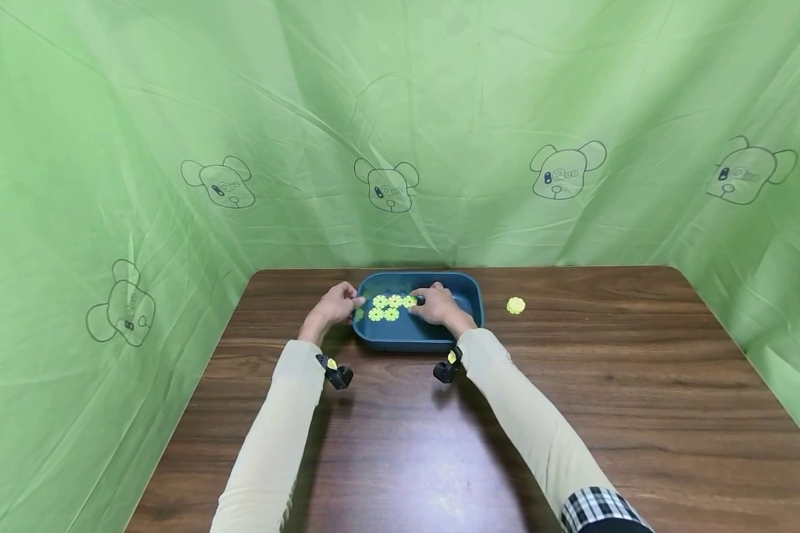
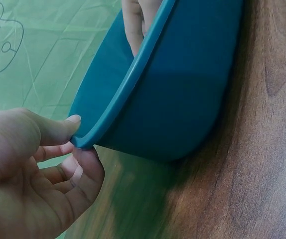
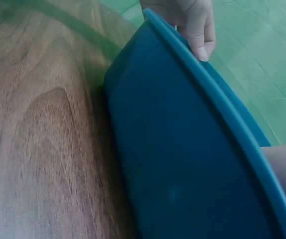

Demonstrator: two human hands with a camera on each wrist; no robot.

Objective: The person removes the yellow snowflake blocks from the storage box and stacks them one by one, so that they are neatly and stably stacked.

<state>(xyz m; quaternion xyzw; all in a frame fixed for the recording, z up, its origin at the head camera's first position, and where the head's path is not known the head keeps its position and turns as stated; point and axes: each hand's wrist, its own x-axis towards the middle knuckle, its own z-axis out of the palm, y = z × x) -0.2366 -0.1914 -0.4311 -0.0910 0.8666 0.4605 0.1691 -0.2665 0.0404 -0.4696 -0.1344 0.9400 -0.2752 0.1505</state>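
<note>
A dark blue rectangular basin [image 1: 413, 346] with rounded corners stands on the table. My left hand [image 1: 336, 303] pinches its left rim between thumb and fingers, which the left wrist view shows closely. Inside the basin, several yellow flower-shaped pieces [image 1: 390, 314] lie in two rows on the floor. My right hand [image 1: 435, 305] reaches into the basin, with thumb and forefinger at the rightmost yellow flower-shaped piece [image 1: 410, 301] of the back row. A small dark patch shows between these fingers. The basin wall [image 3: 183, 149] hides the right fingertips in the right wrist view.
To the right of the basin, more yellow flower-shaped pieces [image 1: 516, 305] lie on the brown wood-grain table [image 1: 607, 370], seemingly stacked. Green cloth [image 1: 453, 222] with drawn bear heads hangs behind the table and at both sides.
</note>
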